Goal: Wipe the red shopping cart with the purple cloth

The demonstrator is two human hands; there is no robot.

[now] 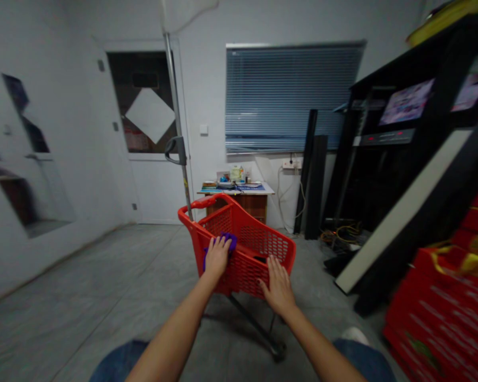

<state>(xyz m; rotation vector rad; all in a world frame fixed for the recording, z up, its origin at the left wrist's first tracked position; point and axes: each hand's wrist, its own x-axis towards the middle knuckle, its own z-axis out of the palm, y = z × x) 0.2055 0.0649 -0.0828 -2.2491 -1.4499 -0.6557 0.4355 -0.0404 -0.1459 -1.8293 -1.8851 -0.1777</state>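
A red plastic shopping cart (242,273) with a perforated basket stands on the floor before me, side-on, its handle (204,202) to the left. My left hand (218,254) lies over the basket's near rim with its fingers closed on a purple cloth (231,241), which hangs partly down the outside. My right hand (278,284) rests against the near side farther right, fingers stretched over the rim and thumb apart, with nothing held. A small dark thing (259,259) shows inside the basket near the right fingertips; its kind is unclear.
A metal pole (177,106) with a grey grip rises at the cart's handle end. Behind stands a small cluttered table (271,190). To the right are a leaning pale panel (402,212), a black rack (382,69) and stacked red boxes (434,318). A door (155,185) is at left.
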